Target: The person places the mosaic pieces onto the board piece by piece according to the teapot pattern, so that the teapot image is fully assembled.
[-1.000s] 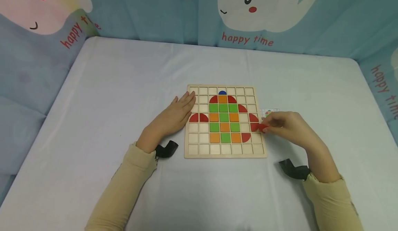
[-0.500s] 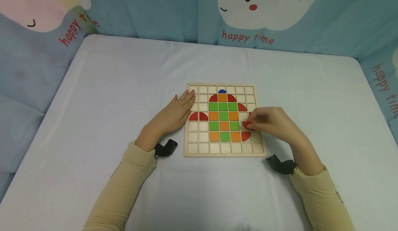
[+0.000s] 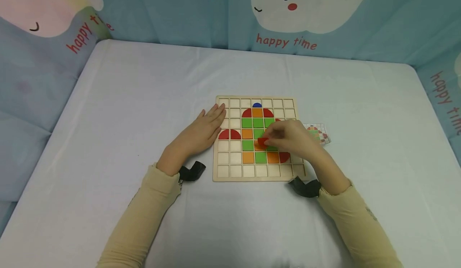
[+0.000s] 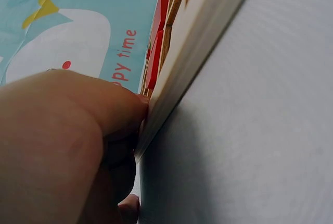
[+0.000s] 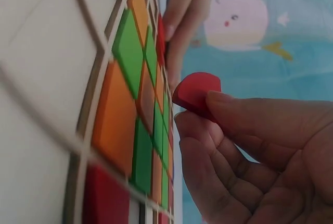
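Note:
A square wooden grid board (image 3: 235,171) lies on the table, with green and orange squares in its middle columns. Red quarter-circle pieces (image 3: 235,134) sit in cells at both sides, and a blue half circle (image 3: 257,105) tops the pattern. My left hand (image 3: 199,135) rests on the board's left edge, fingers straight; its thumb side shows by the rim in the left wrist view. Over the middle of the board, my right hand (image 3: 291,138) pinches a red quarter-circle piece (image 5: 197,91) between thumb and fingers, held above the coloured squares. The hand covers several cells on the right.
A small printed pattern card (image 3: 318,134) lies just right of the board, partly behind my right hand. Each wrist carries a black mount (image 3: 305,188). White cloth (image 3: 151,83) covers the table, and a blue printed curtain (image 3: 173,11) hangs behind it.
My right hand has moved left from the board's right edge to over its middle, carrying the red piece. More of the card shows now. The left hand stays in place.

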`<state>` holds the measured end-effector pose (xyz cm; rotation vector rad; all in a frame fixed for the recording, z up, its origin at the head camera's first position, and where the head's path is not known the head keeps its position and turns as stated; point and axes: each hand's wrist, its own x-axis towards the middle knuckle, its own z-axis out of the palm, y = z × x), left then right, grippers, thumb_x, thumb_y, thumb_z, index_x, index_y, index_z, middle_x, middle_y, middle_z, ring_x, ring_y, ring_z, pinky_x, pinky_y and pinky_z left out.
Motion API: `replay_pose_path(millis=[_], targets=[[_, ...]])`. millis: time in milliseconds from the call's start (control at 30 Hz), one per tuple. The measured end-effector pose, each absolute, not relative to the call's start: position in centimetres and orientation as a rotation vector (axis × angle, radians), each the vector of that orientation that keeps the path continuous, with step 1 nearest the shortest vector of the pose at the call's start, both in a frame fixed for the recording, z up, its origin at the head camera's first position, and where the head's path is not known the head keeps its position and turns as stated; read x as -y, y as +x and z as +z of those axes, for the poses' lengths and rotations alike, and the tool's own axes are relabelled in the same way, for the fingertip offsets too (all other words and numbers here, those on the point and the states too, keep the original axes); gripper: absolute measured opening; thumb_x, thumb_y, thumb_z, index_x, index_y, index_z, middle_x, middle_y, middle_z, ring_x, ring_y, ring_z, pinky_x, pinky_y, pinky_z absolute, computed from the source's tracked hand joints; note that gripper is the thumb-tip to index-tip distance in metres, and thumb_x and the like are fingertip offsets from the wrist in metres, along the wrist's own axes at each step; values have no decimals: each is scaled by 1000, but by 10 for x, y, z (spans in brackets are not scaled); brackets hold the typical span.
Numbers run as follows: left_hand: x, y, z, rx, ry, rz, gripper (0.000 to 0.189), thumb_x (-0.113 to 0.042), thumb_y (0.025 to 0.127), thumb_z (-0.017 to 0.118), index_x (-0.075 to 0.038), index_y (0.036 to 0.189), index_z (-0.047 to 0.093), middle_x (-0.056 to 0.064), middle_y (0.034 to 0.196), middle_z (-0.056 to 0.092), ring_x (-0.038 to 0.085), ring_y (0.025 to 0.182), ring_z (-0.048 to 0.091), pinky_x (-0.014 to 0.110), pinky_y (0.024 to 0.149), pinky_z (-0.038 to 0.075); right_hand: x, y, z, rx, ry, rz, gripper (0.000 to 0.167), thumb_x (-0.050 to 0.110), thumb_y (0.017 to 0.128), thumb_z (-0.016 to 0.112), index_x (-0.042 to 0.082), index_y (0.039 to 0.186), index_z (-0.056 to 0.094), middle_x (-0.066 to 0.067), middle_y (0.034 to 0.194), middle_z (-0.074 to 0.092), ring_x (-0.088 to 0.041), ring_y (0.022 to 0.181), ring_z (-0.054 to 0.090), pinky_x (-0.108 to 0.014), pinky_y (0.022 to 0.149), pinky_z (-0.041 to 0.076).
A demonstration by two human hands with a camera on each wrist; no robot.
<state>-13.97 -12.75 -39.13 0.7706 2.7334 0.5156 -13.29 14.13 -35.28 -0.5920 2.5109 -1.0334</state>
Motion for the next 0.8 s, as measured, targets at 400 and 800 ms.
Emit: replay_pose_path(millis=[400,800], targets=[[129,-143,-391,-2737,790,519,52,-18,102,37,2,148,21,12,156,11,25,144,6,47,114,8,-104,-140,-357,-2458,-574,-1106,5,9,81,75,5,83,71,0,76,67,-14,70,62,-30,68,51],[129,-142,-392,-2721,769,529,52,-18,102,37,1,148,21,11,156,11,24,144,5,48,114,8,-86,-140,-362,-2419,-534,-1089,4,8,83,73,5,85,72,0,76,68,-14,69,60,-27,67,50]])
